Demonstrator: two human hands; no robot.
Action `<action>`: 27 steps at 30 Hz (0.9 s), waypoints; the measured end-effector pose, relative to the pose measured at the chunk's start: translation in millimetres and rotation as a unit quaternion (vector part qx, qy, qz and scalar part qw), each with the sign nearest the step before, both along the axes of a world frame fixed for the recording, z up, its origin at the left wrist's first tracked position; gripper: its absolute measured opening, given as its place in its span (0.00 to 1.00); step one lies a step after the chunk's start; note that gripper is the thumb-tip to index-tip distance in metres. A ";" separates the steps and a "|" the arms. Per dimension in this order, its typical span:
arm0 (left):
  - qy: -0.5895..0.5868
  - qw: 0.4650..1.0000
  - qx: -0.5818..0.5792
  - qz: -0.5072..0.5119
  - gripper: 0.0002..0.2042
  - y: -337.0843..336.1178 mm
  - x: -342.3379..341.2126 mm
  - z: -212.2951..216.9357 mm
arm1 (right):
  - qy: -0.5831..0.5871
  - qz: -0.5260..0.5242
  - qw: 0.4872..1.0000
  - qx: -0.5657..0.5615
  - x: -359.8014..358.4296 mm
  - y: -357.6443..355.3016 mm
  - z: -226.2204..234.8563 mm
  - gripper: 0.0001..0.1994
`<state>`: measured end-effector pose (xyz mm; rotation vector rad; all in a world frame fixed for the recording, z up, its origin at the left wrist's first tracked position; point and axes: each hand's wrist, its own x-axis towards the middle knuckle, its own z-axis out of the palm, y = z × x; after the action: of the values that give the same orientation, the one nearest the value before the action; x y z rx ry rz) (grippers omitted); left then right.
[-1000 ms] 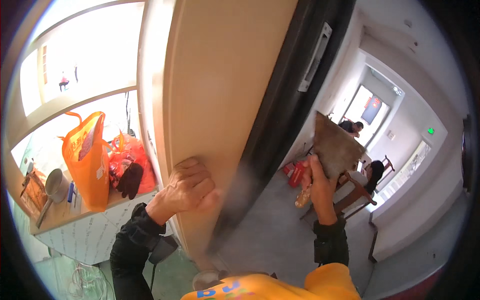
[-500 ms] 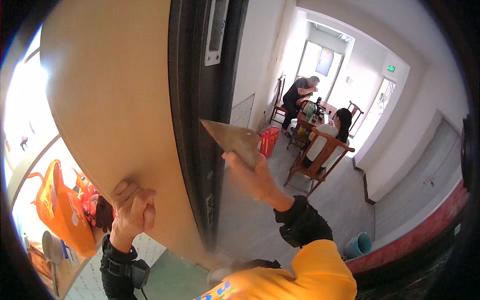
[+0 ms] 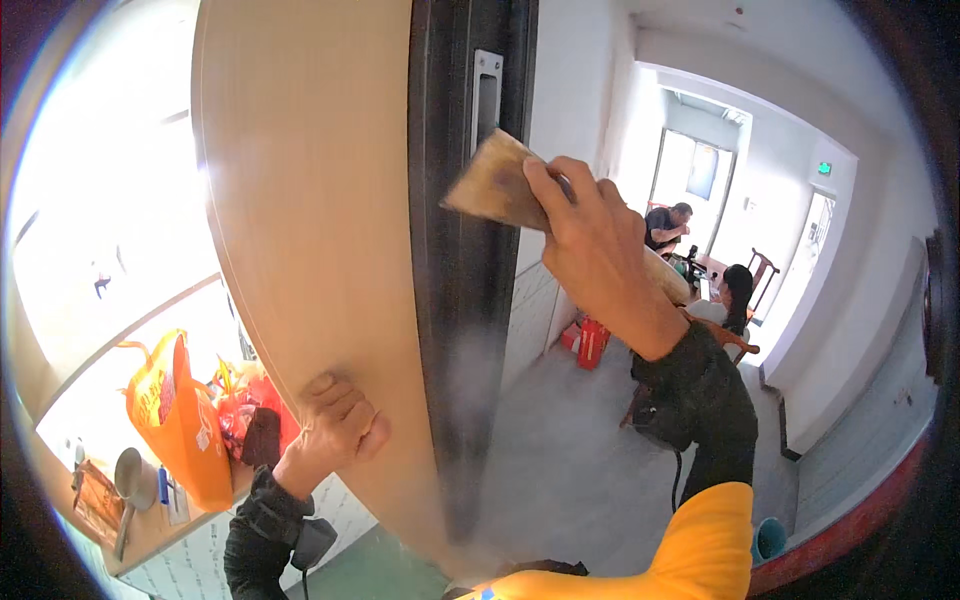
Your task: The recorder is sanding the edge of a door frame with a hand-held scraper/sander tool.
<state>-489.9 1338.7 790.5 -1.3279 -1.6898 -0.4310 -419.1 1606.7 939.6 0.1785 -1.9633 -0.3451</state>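
A tall door panel [image 3: 310, 200] with a light wood face and a dark edge [image 3: 455, 280] stands upright in front of me. A metal lock plate [image 3: 486, 95] is set into that dark edge. My right hand [image 3: 600, 235] is closed around a putty knife with a wide, stained blade [image 3: 500, 185]. The blade lies over the dark edge just below the lock plate; whether it touches cannot be told. Low on the wood face, my left hand [image 3: 340, 425] rests with its fingers curled, and nothing shows in it.
On a shelf at left are an orange bag [image 3: 180, 430], a red plastic bag [image 3: 245, 405] and a ladle [image 3: 135, 480]. Two people [image 3: 665, 228] sit by a table at the back right. A red basket [image 3: 592, 343] and a blue bucket [image 3: 768, 538] stand on the floor.
My right hand has risen with the putty knife and turned over, its back now showing. The view has shifted, so the door sits further right. My left hand stays against the wood face.
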 end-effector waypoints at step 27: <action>-0.156 0.949 0.250 -0.108 0.07 129.3 -38.8 19.7 | -0.009 -0.137 0.983 0.121 -14.6 -20.7 -5.9 0.21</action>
<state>-528.7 1468.0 810.2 -1.1026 -1.5392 -1.1685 -433.7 1586.0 933.7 0.0669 -1.9628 -0.7666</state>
